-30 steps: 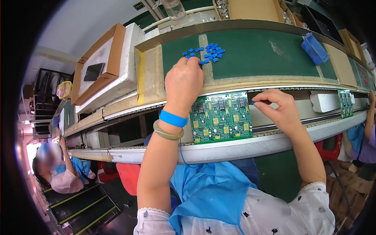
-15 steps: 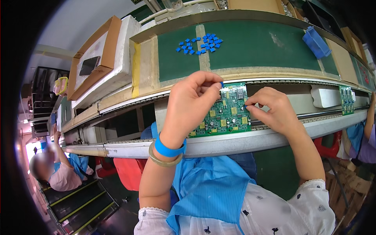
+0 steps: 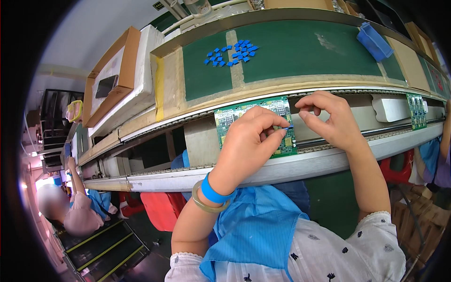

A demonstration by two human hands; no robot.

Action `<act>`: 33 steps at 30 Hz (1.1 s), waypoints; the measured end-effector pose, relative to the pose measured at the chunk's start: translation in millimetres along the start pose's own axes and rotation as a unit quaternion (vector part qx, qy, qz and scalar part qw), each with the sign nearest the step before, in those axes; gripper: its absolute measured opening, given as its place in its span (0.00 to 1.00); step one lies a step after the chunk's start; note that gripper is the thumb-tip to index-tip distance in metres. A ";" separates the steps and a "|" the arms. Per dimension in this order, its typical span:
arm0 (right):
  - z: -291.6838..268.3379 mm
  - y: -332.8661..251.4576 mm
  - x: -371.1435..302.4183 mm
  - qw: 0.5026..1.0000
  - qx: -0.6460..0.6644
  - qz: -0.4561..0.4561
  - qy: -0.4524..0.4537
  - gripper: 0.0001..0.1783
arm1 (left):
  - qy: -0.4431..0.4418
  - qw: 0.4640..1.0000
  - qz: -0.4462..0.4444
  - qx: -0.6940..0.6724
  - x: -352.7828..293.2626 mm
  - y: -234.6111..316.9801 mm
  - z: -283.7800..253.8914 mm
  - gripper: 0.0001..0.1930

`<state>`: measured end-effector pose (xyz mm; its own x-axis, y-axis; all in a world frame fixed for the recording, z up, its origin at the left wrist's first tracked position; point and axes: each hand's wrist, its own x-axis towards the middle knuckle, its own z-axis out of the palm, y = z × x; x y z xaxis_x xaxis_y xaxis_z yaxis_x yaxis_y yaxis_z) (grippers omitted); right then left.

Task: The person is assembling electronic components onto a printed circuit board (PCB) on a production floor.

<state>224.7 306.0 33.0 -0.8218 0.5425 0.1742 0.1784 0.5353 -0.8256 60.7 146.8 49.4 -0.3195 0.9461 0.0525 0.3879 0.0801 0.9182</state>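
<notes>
A green circuit board (image 3: 225, 114), crowded with small parts, lies across the conveyor rails in front of me. My left hand (image 3: 249, 143) reaches over it and covers much of its middle. Thumb and forefinger of that hand pinch a small blue box-shaped component (image 3: 289, 126) at the board's right edge; whether it touches the board I cannot tell. Just right of the board hovers my right hand (image 3: 331, 120), its thumb and forefinger bent and slightly apart, with nothing visible between them. Beyond the rails, several similar blue components (image 3: 244, 50) lie loosely grouped on the green bench top (image 3: 300, 56).
A blue plastic bin (image 3: 375, 42) stands at the far right of the bench. Another circuit board (image 3: 416, 112) sits farther right on the rails, near a white foam block (image 3: 389, 112). Left is a cardboard tray (image 3: 123, 66) holding a phone. A co-worker (image 3: 77, 209) works at far left.
My left hand has moved right across the board, from its upper part to its right edge. My right hand has lifted off that edge, its fingers parting. The view has shifted slightly.
</notes>
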 end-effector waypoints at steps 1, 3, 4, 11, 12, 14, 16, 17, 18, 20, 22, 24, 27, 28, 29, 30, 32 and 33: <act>-0.3 0.9 -0.8 1.000 0.001 0.001 0.005 0.11 | 0.001 0.999 0.023 0.028 0.3 0.0 2.4 0.09; -0.3 2.1 -2.0 1.000 -0.013 -0.009 0.019 0.10 | 0.006 0.999 0.026 0.024 -0.3 0.6 6.9 0.08; 0.1 4.1 -2.7 1.000 -0.009 -0.006 0.025 0.10 | 0.005 0.998 0.038 0.059 0.1 0.7 8.5 0.08; 1.8 11.1 -3.2 0.995 -0.040 -0.069 0.054 0.07 | 0.009 0.979 0.096 0.181 0.2 1.6 17.3 0.06; 1.5 11.8 -3.6 0.994 -0.042 -0.077 0.059 0.07 | 0.002 0.978 0.096 0.185 0.4 2.5 18.3 0.06; 0.6 14.5 -4.0 0.994 -0.045 -0.079 0.064 0.07 | 0.010 0.963 0.134 0.235 2.0 2.3 20.4 0.06; 0.3 16.2 -4.2 0.993 -0.048 -0.082 0.066 0.07 | 0.011 0.957 0.145 0.249 3.2 2.1 22.6 0.06; 0.5 16.5 -4.0 0.992 -0.051 -0.091 0.071 0.07 | 0.020 0.953 0.156 0.260 3.2 2.1 23.5 0.06; 1.1 16.8 -4.2 0.991 -0.054 -0.100 0.075 0.07 | 0.015 0.952 0.155 0.262 3.0 2.1 24.3 0.06; 2.0 18.2 -4.9 0.990 -0.059 -0.103 0.079 0.07 | 0.027 0.955 0.154 0.253 3.5 1.9 25.9 0.06; 2.2 18.4 -5.7 0.989 -0.064 -0.106 0.082 0.06 | 0.020 0.956 0.147 0.254 2.9 1.4 26.5 0.06; 1.5 17.7 -6.1 0.989 -0.074 -0.101 0.076 0.07 | 0.015 0.957 0.140 0.255 2.7 1.0 26.6 0.06; 2.5 18.4 -5.0 0.987 -0.080 -0.110 0.085 0.08 | 0.013 0.962 0.130 0.241 3.8 0.9 26.4 0.06; 2.7 19.7 -5.2 0.987 -0.079 -0.109 0.087 0.08 | 0.011 0.965 0.121 0.233 3.9 1.4 26.5 0.06; 2.8 21.0 -5.3 0.986 -0.086 -0.114 0.081 0.07 | 0.009 0.968 0.111 0.225 4.0 1.9 26.6 0.06; 2.9 22.0 -5.7 0.986 -0.093 -0.119 0.074 0.07 | 0.006 0.968 0.111 0.226 4.0 2.4 26.8 0.06; 2.5 22.2 -6.1 0.986 -0.095 -0.115 0.073 0.07 | 0.017 0.971 0.099 0.216 4.0 3.6 27.7 0.05; 2.5 22.2 -6.1 0.986 -0.098 -0.112 0.070 0.07 | 0.016 0.971 0.099 0.217 4.3 4.3 27.3 0.05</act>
<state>232.4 312.9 12.3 -0.7728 0.4731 0.4231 0.1140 0.7592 -0.6407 84.6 159.8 42.9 -0.2248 0.9471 0.2292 0.7697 0.0283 0.6378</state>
